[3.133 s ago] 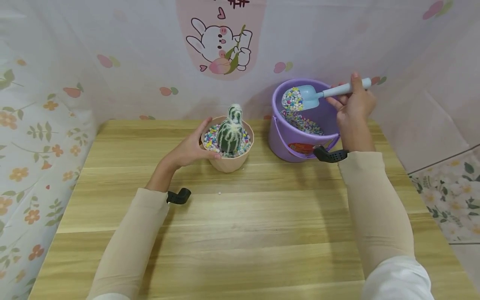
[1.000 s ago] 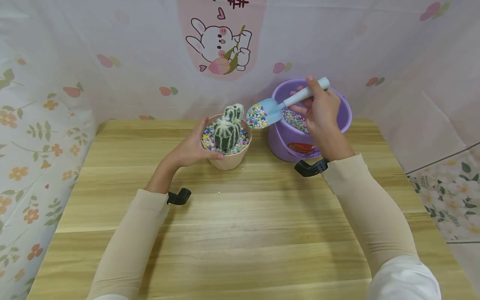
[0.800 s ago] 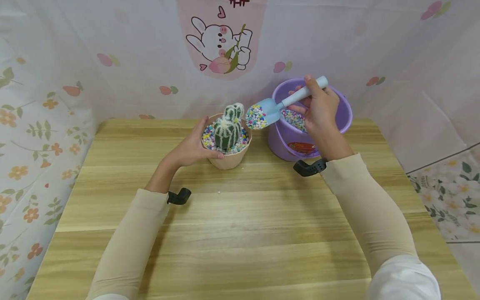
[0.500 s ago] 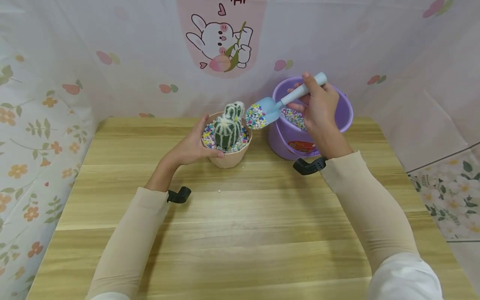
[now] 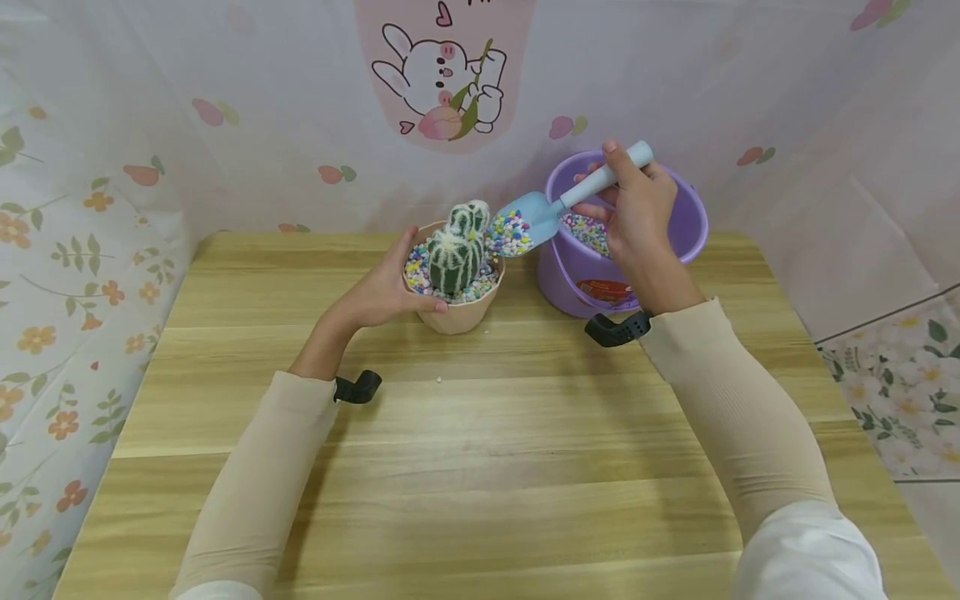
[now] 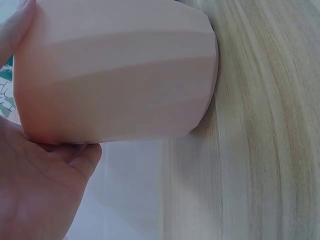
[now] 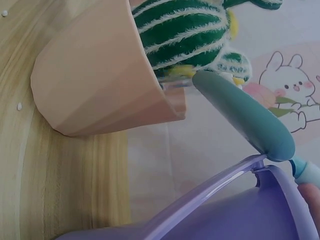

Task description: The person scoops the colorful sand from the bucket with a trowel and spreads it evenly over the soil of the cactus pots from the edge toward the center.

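Note:
In the head view my left hand [image 5: 378, 292] grips the pale peach flowerpot [image 5: 459, 318] at its left side, thumb along the front. A green, white-striped cactus [image 5: 453, 262] stands in it, ringed by colourful pebbles [image 5: 420, 271]. My right hand [image 5: 641, 204] holds the light blue hand shovel [image 5: 536, 212] by its handle, between the bucket and the pot. The blade tip reaches the pot's right rim, and pebbles slide off it beside the cactus. The right wrist view shows the blade's teal underside [image 7: 245, 115] tipped toward the flowerpot [image 7: 95, 75].
A purple bucket [image 5: 566, 287], part filled with the same pebbles [image 5: 587, 233], stands at the back right beneath the right hand. A stray pebble [image 5: 438, 380] lies on the wooden table [image 5: 480, 467]. A printed cloth [image 5: 285, 108] hangs along the table's back edge.
The right hand has carried the loaded shovel left from above the bucket to the pot's rim. Pebbles now slide off its tip. The left hand keeps its grip; the cactus leans differently than before.

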A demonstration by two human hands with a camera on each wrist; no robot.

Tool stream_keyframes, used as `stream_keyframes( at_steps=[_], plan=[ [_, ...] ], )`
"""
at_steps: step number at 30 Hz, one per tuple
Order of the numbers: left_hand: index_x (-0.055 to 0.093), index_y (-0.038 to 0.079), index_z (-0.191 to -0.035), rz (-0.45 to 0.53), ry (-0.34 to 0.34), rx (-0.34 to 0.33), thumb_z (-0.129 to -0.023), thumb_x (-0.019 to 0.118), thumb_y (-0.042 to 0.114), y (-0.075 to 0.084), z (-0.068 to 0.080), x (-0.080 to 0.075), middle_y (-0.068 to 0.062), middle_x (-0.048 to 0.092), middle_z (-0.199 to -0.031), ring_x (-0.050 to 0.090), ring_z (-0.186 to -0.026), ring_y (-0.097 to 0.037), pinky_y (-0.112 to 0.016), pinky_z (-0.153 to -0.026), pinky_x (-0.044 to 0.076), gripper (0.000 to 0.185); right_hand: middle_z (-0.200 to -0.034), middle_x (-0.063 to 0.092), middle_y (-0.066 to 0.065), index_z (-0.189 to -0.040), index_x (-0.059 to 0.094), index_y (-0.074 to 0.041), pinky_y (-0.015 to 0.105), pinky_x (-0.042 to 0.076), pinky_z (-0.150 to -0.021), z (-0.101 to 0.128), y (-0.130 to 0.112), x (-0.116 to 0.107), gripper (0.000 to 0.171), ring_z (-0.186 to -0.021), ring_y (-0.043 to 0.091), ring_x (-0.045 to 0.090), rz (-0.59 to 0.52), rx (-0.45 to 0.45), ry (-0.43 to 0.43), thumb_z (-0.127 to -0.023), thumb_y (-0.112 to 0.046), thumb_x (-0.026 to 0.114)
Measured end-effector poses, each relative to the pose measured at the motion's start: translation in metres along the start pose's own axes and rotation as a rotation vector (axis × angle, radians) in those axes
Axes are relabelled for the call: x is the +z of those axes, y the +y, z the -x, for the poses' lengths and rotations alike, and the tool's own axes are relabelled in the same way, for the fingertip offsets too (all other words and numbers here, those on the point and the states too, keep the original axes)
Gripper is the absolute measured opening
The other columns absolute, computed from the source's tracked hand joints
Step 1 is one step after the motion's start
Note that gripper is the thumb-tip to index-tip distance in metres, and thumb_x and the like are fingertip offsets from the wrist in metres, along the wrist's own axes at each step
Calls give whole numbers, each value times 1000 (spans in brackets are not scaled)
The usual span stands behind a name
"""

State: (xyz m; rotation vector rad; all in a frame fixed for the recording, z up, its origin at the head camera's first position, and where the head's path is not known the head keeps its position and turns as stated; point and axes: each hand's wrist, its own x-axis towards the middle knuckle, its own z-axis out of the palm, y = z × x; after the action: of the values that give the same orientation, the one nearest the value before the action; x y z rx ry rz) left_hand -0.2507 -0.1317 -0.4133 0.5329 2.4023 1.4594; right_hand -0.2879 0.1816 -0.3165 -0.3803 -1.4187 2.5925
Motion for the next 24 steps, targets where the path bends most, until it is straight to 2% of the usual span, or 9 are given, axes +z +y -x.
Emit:
stream_keyframes(
  at_steps=[10, 14, 18, 24],
  plan=[
    [-8, 13, -156, 14, -34, 8, -76, 83, 32, -4, 1, -5, -6, 0, -163, 12, -147, -23, -47, -119, 15, 123, -83, 68, 16, -100, 61, -1, 40, 55, -50, 0, 0, 1, 28, -76, 34, 72, 6, -5, 1, -83, -16, 78],
    [-7, 16, -157, 55, -52, 8, -77, 83, 26, -5, 0, -8, -2, 6, -163, 19, -146, -22, -46, -118, 19, 121, -83, 68, 16, -99, 62, -1, 39, 55, -49, 1, -1, 3, 27, -75, 33, 72, 15, -17, -8, -83, -16, 78],
    [-9, 17, -156, 79, -67, -11, -77, 83, 19, -6, 0, -10, -1, 6, -163, 18, -146, -23, -46, -118, 19, 122, -83, 67, 16, -100, 62, -1, 39, 55, -49, 2, -1, 4, 28, -74, 33, 72, 26, -28, -17, -83, -16, 78],
    [-13, 14, -156, 84, -56, -38, -79, 81, 17, -4, 1, -7, -7, 1, -164, 19, -146, -27, -48, -118, 18, 121, -85, 67, 15, -99, 63, -1, 38, 55, -48, 2, -1, 4, 28, -75, 32, 72, 48, -54, -27, -82, -17, 79]
  ],
)
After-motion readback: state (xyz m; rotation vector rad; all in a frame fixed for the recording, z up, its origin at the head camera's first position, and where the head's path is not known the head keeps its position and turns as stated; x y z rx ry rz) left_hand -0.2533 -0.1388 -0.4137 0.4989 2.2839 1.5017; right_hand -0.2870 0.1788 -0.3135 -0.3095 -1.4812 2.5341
